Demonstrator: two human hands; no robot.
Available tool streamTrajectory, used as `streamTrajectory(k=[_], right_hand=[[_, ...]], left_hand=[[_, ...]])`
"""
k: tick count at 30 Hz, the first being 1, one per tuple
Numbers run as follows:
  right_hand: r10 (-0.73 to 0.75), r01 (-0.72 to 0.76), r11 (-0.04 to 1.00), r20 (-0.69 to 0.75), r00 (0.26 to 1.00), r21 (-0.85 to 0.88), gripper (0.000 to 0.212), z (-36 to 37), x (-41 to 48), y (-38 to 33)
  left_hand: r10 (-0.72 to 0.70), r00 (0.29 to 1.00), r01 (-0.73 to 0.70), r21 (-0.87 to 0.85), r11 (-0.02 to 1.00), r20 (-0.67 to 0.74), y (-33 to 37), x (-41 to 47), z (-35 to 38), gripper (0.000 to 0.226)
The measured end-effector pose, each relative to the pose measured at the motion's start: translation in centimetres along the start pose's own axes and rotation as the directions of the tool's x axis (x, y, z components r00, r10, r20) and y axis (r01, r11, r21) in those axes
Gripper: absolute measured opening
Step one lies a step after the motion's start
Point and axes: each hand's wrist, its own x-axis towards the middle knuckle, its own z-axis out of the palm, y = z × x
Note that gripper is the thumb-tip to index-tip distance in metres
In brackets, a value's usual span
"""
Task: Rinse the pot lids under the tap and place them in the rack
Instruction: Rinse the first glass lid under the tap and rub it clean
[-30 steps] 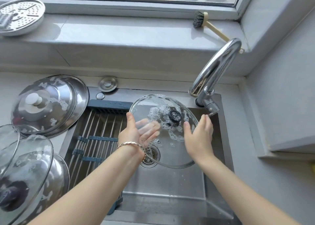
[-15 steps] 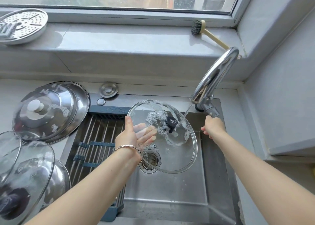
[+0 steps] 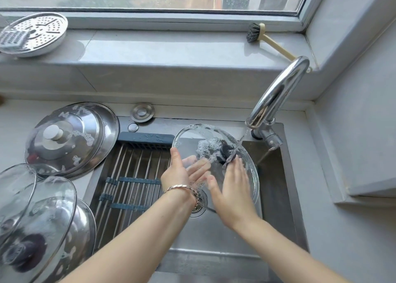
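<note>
A soapy glass lid point(image 3: 205, 137) with a black knob point(image 3: 226, 151) is tilted over the sink point(image 3: 214, 235). My left hand point(image 3: 177, 173) holds its left rim, thumb on top and fingers underneath the glass. My right hand point(image 3: 233, 188) lies flat on the lid's upper face, just below the knob. Water runs from the chrome tap point(image 3: 276, 94) onto the knob and my right fingertips. The roll-up rack point(image 3: 132, 175) with steel rods spans the sink's left half and holds nothing.
Two soapy steel lids point(image 3: 70, 139) lie stacked on the counter left of the rack. Glass lids point(image 3: 38, 218) overlap at the lower left. A perforated steamer plate point(image 3: 34, 34) and a dish brush point(image 3: 255, 32) rest on the window sill.
My right hand has left the tap handle and come back onto the lid's top. The water, which started half a second ago, now flows more strongly. The left hand keeps its hold.
</note>
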Motion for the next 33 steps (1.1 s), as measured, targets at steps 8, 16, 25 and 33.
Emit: streamTrajectory(k=[8, 16, 25, 33], right_hand=[[0.049, -0.045, 0.998, -0.127, 0.991, 0.031, 0.087, -0.2, 0.4, 0.5], [-0.090, 0.104, 0.988, -0.123, 0.988, 0.111, 0.067, -1.3, 1.6, 2.5], [-0.223, 0.150, 0.857, 0.092, 0.971, 0.493, 0.046, -3.4, 2.5, 2.3], [-0.410, 0.453, 0.864, 0.215, 0.887, -0.221, 0.071, -3.6, 0.7, -0.5]], left_hand=[[0.054, 0.998, -0.055, -0.039, 0.998, -0.009, 0.1, -1.3, -0.8, 0.050], [0.042, 0.999, -0.042, 0.018, 0.999, 0.016, 0.5, -2.3, -1.8, 0.050], [-0.021, 0.994, -0.003, 0.221, 0.975, 0.105, 0.4, -2.9, -2.3, 0.048], [0.031, 0.996, -0.058, 0.331, 0.942, 0.085, -0.2, -2.8, -1.7, 0.052]])
